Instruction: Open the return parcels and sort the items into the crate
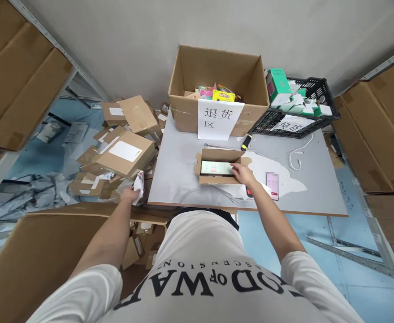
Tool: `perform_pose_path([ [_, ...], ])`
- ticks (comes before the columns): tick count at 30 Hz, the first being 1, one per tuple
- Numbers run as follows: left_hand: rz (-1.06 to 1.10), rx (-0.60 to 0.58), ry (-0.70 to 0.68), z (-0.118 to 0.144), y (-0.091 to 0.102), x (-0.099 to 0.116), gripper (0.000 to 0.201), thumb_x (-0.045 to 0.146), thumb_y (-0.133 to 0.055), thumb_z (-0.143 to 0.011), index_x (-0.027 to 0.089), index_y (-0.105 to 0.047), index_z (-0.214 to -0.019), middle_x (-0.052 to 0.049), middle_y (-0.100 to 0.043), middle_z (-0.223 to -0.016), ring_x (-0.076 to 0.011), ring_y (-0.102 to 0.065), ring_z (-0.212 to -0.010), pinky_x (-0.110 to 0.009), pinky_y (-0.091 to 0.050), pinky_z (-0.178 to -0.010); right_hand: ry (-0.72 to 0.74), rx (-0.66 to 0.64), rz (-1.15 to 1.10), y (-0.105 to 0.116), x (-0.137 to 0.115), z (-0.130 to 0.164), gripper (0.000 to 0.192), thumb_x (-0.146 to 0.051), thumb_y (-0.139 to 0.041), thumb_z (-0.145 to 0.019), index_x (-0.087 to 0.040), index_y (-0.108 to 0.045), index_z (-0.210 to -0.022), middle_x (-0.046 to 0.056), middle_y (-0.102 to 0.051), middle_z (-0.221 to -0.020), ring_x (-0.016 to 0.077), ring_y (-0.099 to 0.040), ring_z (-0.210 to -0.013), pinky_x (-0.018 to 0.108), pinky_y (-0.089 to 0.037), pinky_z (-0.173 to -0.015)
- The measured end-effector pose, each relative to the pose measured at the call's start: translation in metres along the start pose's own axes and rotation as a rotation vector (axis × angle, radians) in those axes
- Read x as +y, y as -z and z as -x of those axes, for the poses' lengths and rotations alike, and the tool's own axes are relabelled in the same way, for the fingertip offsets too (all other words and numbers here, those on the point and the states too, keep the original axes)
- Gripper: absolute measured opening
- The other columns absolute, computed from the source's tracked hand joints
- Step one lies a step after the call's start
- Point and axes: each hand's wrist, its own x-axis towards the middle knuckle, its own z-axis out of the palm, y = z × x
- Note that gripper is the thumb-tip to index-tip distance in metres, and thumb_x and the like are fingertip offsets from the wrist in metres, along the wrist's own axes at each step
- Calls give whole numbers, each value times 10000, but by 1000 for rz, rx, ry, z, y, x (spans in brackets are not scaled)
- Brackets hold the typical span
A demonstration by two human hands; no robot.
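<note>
Gripping crumpled paper (139, 187), left hand (128, 194) | right hand (243, 173) in small box (218, 167), fingers' spread unclear

My right hand (243, 172) rests on the open small box (219, 167) on the tabletop (176, 179), fingers at the green packet (216, 168) inside; my left hand (129, 195) has its grip closed on crumpled paper (139, 187) beside the tabletop's edge; a phone (272, 185) lies near my right wrist.

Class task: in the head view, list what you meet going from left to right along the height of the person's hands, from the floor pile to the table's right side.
Pile of cardboard parcels → left hand gripping crumpled white paper → small open box on the grey table → right hand at the box → phone → white cable.
</note>
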Motion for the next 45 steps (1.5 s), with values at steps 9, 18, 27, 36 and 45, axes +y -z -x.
perform_pose_path([
  [9, 75, 214, -603, 24, 4, 149, 472, 356, -400, -862, 114, -541, -1243, -124, -568, -1295, -244, -521, -1202, -355, -373, -1053, 123, -157, 174, 7, -10, -19, 435, -206, -623, -807, -182, -570, -1238, 100, -600, -1256, 253, -574, -1123, 313, -460, -892],
  [18, -253, 27, -1052, 60, -22, 288, 237, 252, -467, -875, 162, -686, -880, -99, -705, -926, -222, -636, -943, -402, -357, -1011, 315, -295, 435, -13, -71, -66, 518, -193, -737, -694, -166, -543, -1173, 144, -585, -1199, 282, -560, -1110, 343, -449, -905],
  [27, -205, 51, -1006, 76, -44, 258, 366, 403, -439, -905, 152, -690, -814, -109, -709, -866, -212, -644, -866, -388, -366, -995, 433, -304, 491, -51, -99, -79, 447, -198, -545, -841, -177, -399, -1262, 164, -468, -1296, 275, -501, -1126, 407, -449, -894],
  [36, -197, 86, -1047, 67, -50, 247, 321, 396, -472, -889, 148, -665, -824, -106, -699, -842, -217, -642, -856, -385, -390, -973, 553, -351, 528, -37, -84, -82, 616, -233, -677, -746, -252, -390, -1291, 146, -397, -1274, 303, -502, -1049, 400, -482, -805],
  [45, -244, 32, -1125, 67, -44, 242, 458, 555, -597, -760, 136, -627, -941, -124, -677, -896, -261, -626, -900, -413, -358, -994, 656, -254, 410, -15, -81, -73, 559, -221, -711, -672, -180, -479, -1179, 147, -433, -1174, 296, -483, -1006, 430, -414, -877],
])
